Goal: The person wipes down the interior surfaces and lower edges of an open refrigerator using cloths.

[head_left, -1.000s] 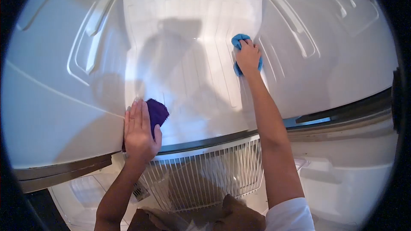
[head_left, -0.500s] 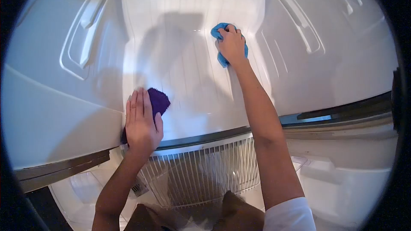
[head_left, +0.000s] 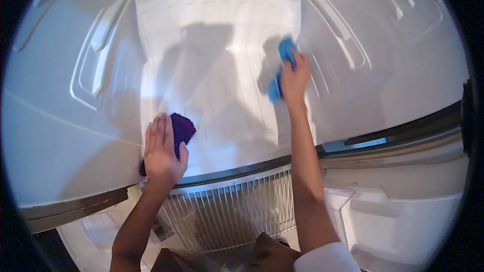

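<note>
My right hand [head_left: 295, 78] grips a bunched blue cloth [head_left: 287, 50] by the right side of the white ribbed floor inside a fridge-like compartment [head_left: 217, 90]. Cloth shows above the fingers and to the left of the palm, and a shadow falls left of it. At the front left corner, my left hand [head_left: 162, 151] lies flat, fingers together and stretched forward, the thumb apart. A dark purple cloth [head_left: 183, 128] lies beneath it and shows between thumb and fingers and at the wrist side.
Moulded shelf rails line the left wall [head_left: 101, 55] and right wall [head_left: 343, 30]. A dark front edge [head_left: 242, 168] borders the floor, with a white wire rack [head_left: 227, 214] below it. The open door's inner side [head_left: 403, 216] with clear bins is at lower right.
My right hand with the blue cloth first moved left, then back right toward the right wall, and the cloth has turned more edge-on. My left hand stays at the same corner.
</note>
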Demonstrator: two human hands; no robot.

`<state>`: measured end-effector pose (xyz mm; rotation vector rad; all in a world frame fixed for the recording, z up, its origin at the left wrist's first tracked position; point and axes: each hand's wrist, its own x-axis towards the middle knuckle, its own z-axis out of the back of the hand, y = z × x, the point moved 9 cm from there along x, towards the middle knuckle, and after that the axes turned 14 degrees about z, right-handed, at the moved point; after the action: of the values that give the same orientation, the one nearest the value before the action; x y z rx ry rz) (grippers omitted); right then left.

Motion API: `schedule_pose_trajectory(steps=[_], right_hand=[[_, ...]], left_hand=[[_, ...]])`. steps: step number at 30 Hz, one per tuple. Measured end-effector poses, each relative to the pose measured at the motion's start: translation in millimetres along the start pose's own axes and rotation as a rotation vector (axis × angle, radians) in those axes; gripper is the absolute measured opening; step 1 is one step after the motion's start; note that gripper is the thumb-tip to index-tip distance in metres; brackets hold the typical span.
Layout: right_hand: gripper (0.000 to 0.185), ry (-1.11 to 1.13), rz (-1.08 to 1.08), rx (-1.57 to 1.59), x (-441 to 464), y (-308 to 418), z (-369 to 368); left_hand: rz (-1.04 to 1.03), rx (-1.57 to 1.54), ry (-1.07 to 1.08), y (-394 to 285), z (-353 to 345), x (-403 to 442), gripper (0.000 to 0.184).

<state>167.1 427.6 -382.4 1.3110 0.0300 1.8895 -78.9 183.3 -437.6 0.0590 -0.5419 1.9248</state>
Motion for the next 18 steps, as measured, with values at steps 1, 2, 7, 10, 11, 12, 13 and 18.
schedule_pose_trajectory(steps=[1, 2, 7, 10, 11, 12, 13, 18], right_hand=[[0.041, 0.032, 0.228, -0.124, 17.8, 4.8, -24.5], [0.047, 0.148, 0.275, -0.062, 26.8, -3.5, -54.5], [0.039, 0.362, 0.406, -0.362, -12.1, -8.4, -90.7], [0.03, 0.508, 0.267, -0.39, -6.1, -14.6, -90.2], [0.03, 0.501, 0.272, -0.396, -6.6, -12.6, -82.3], [0.025, 0.524, 0.272, -0.368, -13.0, -10.5, -73.7], [0.02, 0.548, 0.272, -0.341, -22.1, -6.5, -65.1], [0.027, 0.692, 0.079, -0.335, -83.7, 42.0, 17.5]], left_hand=[[-0.015, -0.009, -0.014, -1.4, 1.7, -0.5, 0.065], [-0.021, -0.009, -0.003, -1.8, 1.5, -1.5, 0.065], [0.01, -0.029, 0.004, -1.5, 2.2, 0.9, 0.068], [-0.004, -0.049, -0.004, 0.8, 0.7, -0.6, 0.068], [-0.008, -0.054, -0.012, 1.5, 1.6, -1.5, 0.068], [0.001, -0.046, 0.007, 3.5, -1.0, -1.6, 0.069], [0.01, -0.039, 0.027, 5.5, -3.2, -1.5, 0.069], [-0.007, -0.025, 0.027, 7.2, -2.8, -2.3, 0.068]])
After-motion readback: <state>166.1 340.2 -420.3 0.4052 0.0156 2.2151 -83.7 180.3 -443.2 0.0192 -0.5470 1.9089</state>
